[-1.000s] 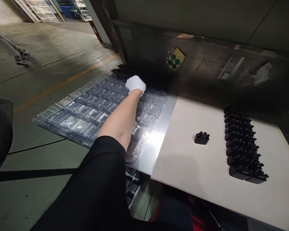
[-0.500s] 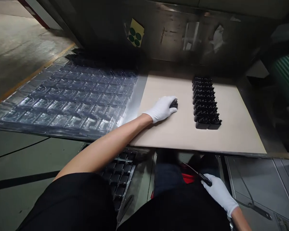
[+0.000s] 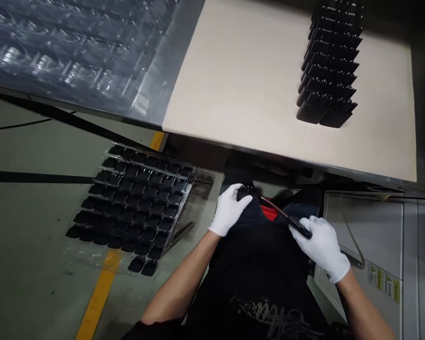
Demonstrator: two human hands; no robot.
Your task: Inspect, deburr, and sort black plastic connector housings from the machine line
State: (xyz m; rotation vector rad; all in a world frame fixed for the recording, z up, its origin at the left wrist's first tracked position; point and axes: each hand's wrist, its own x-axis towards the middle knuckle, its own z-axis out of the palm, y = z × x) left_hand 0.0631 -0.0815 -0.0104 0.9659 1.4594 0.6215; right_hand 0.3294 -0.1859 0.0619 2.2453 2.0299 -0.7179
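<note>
My left hand (image 3: pixel 230 210), in a white glove, is closed around a small dark black part (image 3: pixel 246 190) in front of my lap, below the table edge. Fingers cover much of that part. To its right my gloved right hand (image 3: pixel 320 245) grips a thin-shafted tool (image 3: pixel 299 226) by its black handle. The tool's slender shaft points up and left toward the black part, with its tip apart from it. Above, on the table, several similar black parts (image 3: pixel 327 89) stand in two tight columns on a beige sheet (image 3: pixel 241 71).
Clear moulded plastic trays (image 3: pixel 67 61) lie on the table at upper left. A tray filled with black parts (image 3: pixel 127 203) stands low at my left. Something red (image 3: pixel 269 212) shows between my legs. A grey cabinet (image 3: pixel 368 231) is at right, beneath the table's front edge (image 3: pixel 286 158).
My left hand has drawn back from the tabletop to my lap with the black part. My right hand still holds the tool. The view has tilted down.
</note>
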